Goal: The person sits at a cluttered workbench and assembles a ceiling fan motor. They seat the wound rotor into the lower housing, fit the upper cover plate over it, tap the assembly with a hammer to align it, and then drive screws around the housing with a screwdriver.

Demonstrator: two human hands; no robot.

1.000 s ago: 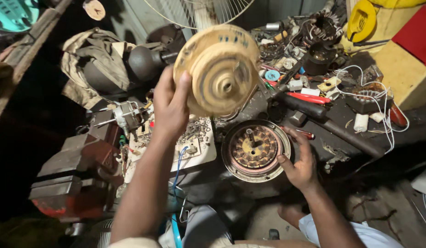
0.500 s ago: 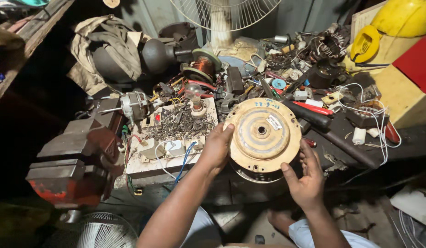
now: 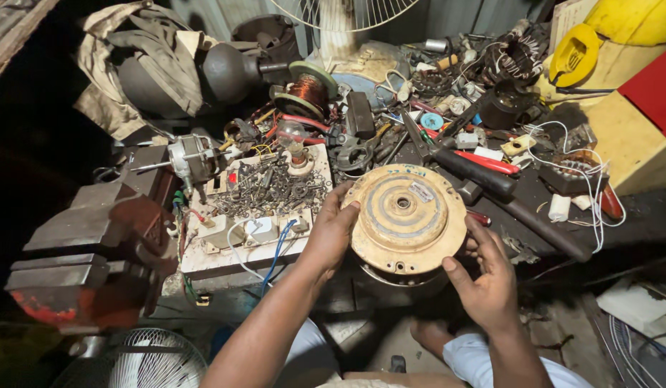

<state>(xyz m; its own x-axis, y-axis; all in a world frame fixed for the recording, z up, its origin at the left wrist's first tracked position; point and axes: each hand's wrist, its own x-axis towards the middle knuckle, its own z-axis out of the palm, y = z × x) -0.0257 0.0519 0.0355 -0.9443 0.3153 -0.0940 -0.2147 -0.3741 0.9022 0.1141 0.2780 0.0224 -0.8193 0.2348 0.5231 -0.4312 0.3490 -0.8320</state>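
Note:
A round tan fan-motor cover (image 3: 407, 218) with concentric ridges lies face up over the motor body at the front of the cluttered bench. My left hand (image 3: 334, 228) grips its left rim, fingers curled over the edge. My right hand (image 3: 484, 276) holds the lower right rim, thumb and fingers spread along it. The motor body beneath is almost fully hidden; only a dark curved edge (image 3: 390, 276) shows below the cover.
A red bench vise (image 3: 81, 251) stands at the left. A white board (image 3: 257, 208) carries a heap of screws and switches. A copper wire spool (image 3: 311, 90), pliers (image 3: 358, 154), red-handled tools (image 3: 484, 162), a small motor (image 3: 193, 158), a fan grille (image 3: 142, 359) and yellow boxes (image 3: 627, 136) surround it.
My left hand brought the tan cover down from up in the air onto the open motor body, hiding its windings. My right hand moved onto the cover's rim.

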